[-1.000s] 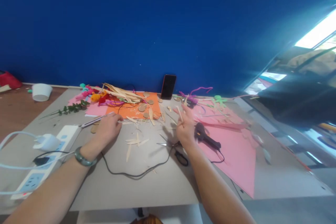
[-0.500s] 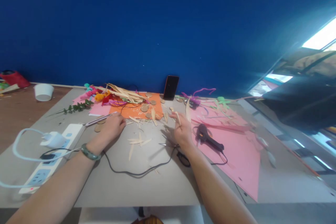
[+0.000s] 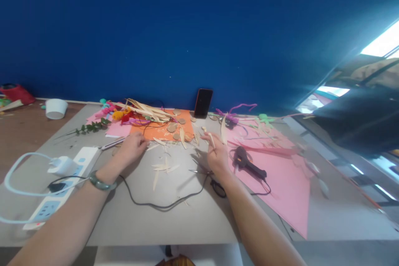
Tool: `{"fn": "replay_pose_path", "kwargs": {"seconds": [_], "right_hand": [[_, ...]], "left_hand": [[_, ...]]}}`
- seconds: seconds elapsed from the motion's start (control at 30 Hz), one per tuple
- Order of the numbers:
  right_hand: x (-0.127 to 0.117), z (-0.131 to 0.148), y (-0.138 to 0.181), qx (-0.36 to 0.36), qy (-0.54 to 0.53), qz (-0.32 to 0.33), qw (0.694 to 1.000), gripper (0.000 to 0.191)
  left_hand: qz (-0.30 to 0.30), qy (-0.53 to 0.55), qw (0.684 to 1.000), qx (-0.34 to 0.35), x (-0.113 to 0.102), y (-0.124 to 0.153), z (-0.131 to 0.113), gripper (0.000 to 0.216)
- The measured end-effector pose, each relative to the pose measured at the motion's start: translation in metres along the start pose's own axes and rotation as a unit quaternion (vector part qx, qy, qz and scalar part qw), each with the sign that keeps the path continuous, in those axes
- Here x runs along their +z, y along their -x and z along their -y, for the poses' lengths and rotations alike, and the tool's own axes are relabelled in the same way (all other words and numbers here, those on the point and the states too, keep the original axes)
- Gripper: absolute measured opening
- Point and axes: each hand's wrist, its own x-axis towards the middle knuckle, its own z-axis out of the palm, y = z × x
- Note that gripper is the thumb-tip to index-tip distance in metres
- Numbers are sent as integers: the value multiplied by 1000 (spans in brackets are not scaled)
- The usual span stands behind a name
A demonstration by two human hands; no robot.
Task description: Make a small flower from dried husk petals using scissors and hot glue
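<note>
Your left arm reached forward, the left hand [image 3: 132,149] low, leftward of the phone [image 3: 203,103] and nearer you, fingers curled beside the orange paper [image 3: 152,132]; whether that grip held anything, I couldn't tell. Your right hand [image 3: 218,158], slightly right of the phone and nearer you, pinched a pale strip [image 3: 212,141] between bent fingers.

Both forearms [image 3: 254,214] outstretched, well apart; left grip [image 3: 133,148] palm-down, right grip [image 3: 217,157] curled, probably pinched
</note>
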Motion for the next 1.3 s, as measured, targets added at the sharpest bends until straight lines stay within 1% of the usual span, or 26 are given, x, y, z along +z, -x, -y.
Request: {"fn": "replay_pose_path", "kwargs": {"seconds": [0.07, 0.17, 0.3, 0.37, 0.43, 0.53, 0.6, 0.63, 0.67, 0.77, 0.8, 0.83, 0.9, 1.0, 1.13, 1.23, 1.3], "right_hand": [[-1, 0, 1, -4, 15, -1, 1000, 34], [-2, 4, 1, -36, 71, -15, 997, 37], [-6, 17, 1, -51, 93, -68, 992, 53], [-9, 26, 1, -58, 108, -95, 988, 57], [-12, 34, 2, -70, 124, -108, 984, 59], [-15, 40, 3, -100, 143, -108, 979, 61], [-15, 40, 3, -111, 154, -103, 976, 62], [-15, 39, 3, -114, 158, -98, 976, 61], [-14, 38, 2, -115, 159, -90, 976, 60], [-12, 33, 2, -116, 163, -74, 977, 58], [-11, 31, 2, -115, 163, -70, 977, 57], [-9, 30, 2, -111, 160, -66, 979, 56], [-7, 29, 4, -101, 151, -55, 982, 52], [-3, 26, 5, -81, 139, -41, 986, 46], [-1, 16, 5, -62, 141, -35, 987, 41], [1, 8, 3, -34, 122, -49, 991, 39], [2, 4, 2, -16, 106, -55, 993, 39]], "left_hand": [[4, -34, 999, -13, 1, 1, 0, 18], [20, -72, 997, -35, 3, 3, -3, 13], [37, -94, 994, -29, 5, 4, -6, 15], [41, -77, 996, -9, 8, 4, -4, 15], [58, -37, 998, 15, 13, 4, -2, 13], [112, 45, 990, 69, 21, 5, 2, 12], [131, 71, 985, 89, 25, 4, 4, 15], [124, 71, 986, 89, 26, 3, 4, 16], [104, 60, 989, 83, 27, 2, 4, 17], [10, -9, 998, 65, 27, -5, 0, 18], [-6, -41, 997, 71, 27, -8, -4, 20], [-10, -73, 994, 83, 28, -11, -7, 22], [6, -121, 986, 116, 30, -17, -16, 23], [8, -122, 985, 122, 34, -24, -26, 22], [-7, -91, 991, 102, 30, -28, -27, 20], [-30, -56, 996, 68, 22, -32, -24, 20], [-36, -21, 998, 39, 21, -39, -27, 22]]}}
